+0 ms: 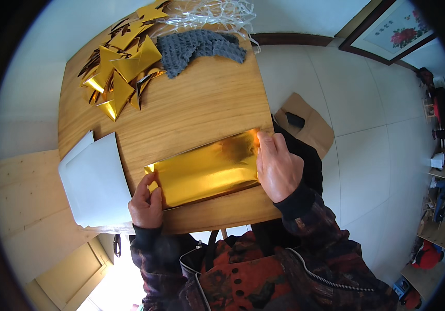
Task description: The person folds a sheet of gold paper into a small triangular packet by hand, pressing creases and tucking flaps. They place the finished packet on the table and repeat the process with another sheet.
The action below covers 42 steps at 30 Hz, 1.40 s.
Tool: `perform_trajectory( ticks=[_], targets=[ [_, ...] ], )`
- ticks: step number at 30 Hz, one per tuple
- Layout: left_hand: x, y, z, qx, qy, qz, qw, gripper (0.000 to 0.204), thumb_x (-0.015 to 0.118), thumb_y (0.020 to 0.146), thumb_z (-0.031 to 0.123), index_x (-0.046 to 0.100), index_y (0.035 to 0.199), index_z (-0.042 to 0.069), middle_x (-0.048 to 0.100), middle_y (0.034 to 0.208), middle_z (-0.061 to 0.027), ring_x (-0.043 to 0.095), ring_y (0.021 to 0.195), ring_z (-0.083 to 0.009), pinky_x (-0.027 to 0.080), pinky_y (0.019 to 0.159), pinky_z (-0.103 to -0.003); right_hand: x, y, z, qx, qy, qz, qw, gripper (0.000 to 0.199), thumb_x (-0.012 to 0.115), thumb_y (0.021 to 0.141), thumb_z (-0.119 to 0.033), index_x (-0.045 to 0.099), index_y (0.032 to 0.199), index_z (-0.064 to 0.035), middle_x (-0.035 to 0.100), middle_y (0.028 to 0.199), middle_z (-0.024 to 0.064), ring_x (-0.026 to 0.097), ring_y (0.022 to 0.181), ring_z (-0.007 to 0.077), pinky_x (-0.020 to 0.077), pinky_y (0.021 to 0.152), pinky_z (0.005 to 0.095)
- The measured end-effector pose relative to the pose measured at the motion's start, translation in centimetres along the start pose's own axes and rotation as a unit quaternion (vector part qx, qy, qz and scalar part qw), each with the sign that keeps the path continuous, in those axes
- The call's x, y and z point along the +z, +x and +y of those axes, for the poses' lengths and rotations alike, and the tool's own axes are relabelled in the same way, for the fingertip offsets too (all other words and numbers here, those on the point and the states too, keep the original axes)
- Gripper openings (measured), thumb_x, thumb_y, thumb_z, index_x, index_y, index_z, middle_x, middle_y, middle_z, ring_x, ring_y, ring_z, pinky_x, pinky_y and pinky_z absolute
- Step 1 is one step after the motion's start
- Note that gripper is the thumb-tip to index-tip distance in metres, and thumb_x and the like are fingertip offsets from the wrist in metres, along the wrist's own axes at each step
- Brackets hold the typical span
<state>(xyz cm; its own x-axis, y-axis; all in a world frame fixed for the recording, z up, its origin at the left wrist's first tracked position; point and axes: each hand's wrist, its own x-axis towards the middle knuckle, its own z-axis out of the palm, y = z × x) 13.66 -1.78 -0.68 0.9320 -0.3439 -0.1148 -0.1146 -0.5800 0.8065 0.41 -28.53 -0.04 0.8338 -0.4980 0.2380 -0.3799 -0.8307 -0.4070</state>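
A shiny gold foil sheet [207,173], long and rectangular, lies slightly tilted along the near edge of the wooden table. My left hand [146,205] pinches its left end between thumb and fingers, near a bent corner. On the other end, my right hand [278,165] grips the sheet's right edge with curled fingers. Left of my left hand rests a stack of white sheets [95,181], partly over the table's left edge.
Folded gold foil pieces [121,67] are heaped at the far left of the table [191,111]. Beside them are a grey textured cloth [196,49] and tangled clear strips [209,15]. Flattened brown cardboard [310,124] lies right of the table; shelves [443,207] stand farther right.
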Motion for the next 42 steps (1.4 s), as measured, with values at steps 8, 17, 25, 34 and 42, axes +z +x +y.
perform_trajectory(
  ticks=[8, 17, 25, 34, 42],
  targets=[
    [-0.2, 0.2, 0.8, -0.007, 0.027, -0.016, 0.999, 0.035, 0.057, 0.087, 0.001, 0.062, 0.122, 0.000, 0.060, 0.064, -0.0017, 0.051, 0.054, -0.0038, 0.042, 0.052, -0.021, 0.5, -0.3, 0.0, 0.013, -0.005, -0.007, 1.000, 0.035, 0.063, 0.083, -0.001, 0.054, 0.116, -0.0021, 0.053, 0.086, 0.0115, 0.060, 0.060, 0.0303, 0.0495, 0.048, 0.0373],
    [-0.1, 0.2, 1.0, -0.012, 0.015, -0.020, 1.000, 0.034, 0.057, 0.088, 0.000, 0.062, 0.122, 0.000, 0.055, 0.065, 0.0021, 0.046, 0.053, -0.0026, 0.039, 0.050, -0.020, 0.3, -0.2, 0.2, -0.004, -0.017, -0.022, 1.000, 0.036, 0.058, 0.086, -0.003, 0.052, 0.121, 0.0035, 0.054, 0.091, 0.0144, 0.062, 0.061, 0.0290, 0.0518, 0.048, 0.0352],
    [0.0, 0.2, -0.3, -0.016, -0.025, -0.020, 0.999, 0.035, 0.056, 0.088, -0.001, 0.061, 0.123, -0.001, 0.061, 0.068, -0.0007, 0.051, 0.054, -0.0037, 0.042, 0.052, -0.021, 0.4, -0.2, 0.3, -0.007, -0.012, -0.014, 1.000, 0.037, 0.059, 0.084, -0.001, 0.053, 0.120, 0.0036, 0.054, 0.091, 0.0144, 0.063, 0.062, 0.0293, 0.0526, 0.049, 0.0347],
    [0.1, 0.2, -0.5, -0.016, -0.039, -0.018, 0.999, 0.035, 0.056, 0.088, -0.002, 0.061, 0.122, -0.001, 0.066, 0.077, -0.0034, 0.053, 0.056, -0.0036, 0.043, 0.053, -0.021, 0.4, -0.2, 0.3, -0.007, -0.003, -0.009, 1.000, 0.037, 0.059, 0.082, 0.000, 0.053, 0.118, 0.0031, 0.054, 0.092, 0.0138, 0.063, 0.062, 0.0291, 0.0529, 0.050, 0.0343],
    [0.0, 0.4, 0.3, -0.026, -0.039, -0.040, 0.998, 0.034, 0.053, 0.090, -0.003, 0.058, 0.124, -0.004, 0.063, 0.082, -0.0034, 0.052, 0.058, -0.0047, 0.042, 0.052, -0.019, 0.5, -0.2, 0.3, -0.020, -0.022, -0.002, 1.000, 0.033, 0.058, 0.083, -0.001, 0.053, 0.116, 0.0025, 0.053, 0.091, 0.0139, 0.062, 0.062, 0.0299, 0.0529, 0.050, 0.0350]
  ],
)
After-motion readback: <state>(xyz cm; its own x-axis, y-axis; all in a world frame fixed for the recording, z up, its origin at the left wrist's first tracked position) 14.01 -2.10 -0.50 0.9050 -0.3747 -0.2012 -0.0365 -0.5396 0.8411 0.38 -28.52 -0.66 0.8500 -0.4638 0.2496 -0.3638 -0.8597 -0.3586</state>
